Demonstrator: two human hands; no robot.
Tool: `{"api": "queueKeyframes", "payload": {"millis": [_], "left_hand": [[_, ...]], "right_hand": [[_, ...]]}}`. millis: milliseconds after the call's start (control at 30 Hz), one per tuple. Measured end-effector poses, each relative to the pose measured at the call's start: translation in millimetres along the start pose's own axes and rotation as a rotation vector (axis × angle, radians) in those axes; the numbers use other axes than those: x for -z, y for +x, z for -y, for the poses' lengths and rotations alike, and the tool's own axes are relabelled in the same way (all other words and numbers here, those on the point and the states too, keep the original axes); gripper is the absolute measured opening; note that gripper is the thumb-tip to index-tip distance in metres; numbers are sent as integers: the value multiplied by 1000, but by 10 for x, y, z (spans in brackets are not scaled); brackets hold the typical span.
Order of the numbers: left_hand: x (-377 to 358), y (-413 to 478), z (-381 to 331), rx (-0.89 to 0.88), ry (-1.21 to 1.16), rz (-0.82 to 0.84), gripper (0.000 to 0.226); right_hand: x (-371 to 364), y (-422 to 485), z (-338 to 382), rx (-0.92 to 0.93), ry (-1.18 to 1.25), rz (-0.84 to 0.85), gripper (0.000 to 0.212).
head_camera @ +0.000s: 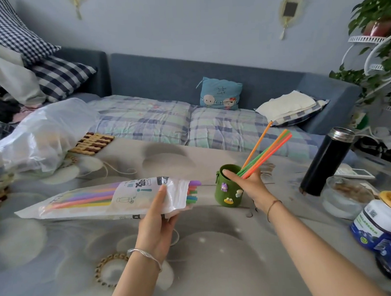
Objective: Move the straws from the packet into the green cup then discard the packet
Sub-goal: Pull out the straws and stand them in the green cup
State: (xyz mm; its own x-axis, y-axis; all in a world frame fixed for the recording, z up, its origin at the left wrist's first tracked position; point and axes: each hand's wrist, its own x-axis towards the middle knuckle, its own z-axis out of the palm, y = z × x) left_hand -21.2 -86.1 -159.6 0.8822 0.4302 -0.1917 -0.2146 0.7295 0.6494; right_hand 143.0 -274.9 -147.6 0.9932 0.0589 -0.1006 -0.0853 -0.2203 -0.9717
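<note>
Orange and green straws [266, 148] are slanting up from the mouth of the green cup [227, 192] on the table [58, 247], the right hand [249, 185] pinching them at its rim. The left hand [156, 216] is gripping the packet [97, 199], part full, just beside the cup.

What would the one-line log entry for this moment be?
left hand: grips packet | right hand: holds straws at green cup rim | packet: more straws inside

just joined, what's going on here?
The person's left hand grips a packet near its open end, with many straws inside. The right hand holds a few orange and green straws at the mouth of the green cup, slanting up to the right. The packet is not yet discarded.
</note>
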Motion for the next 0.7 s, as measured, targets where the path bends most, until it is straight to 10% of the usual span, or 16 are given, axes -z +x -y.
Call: {"api": "queueKeyframes", "payload": {"millis": [700], "left_hand": [[25, -674, -306, 108, -6, 22, 13]], "right_hand": [[-123, -1356, -25, 193, -28, -37, 90]]}}
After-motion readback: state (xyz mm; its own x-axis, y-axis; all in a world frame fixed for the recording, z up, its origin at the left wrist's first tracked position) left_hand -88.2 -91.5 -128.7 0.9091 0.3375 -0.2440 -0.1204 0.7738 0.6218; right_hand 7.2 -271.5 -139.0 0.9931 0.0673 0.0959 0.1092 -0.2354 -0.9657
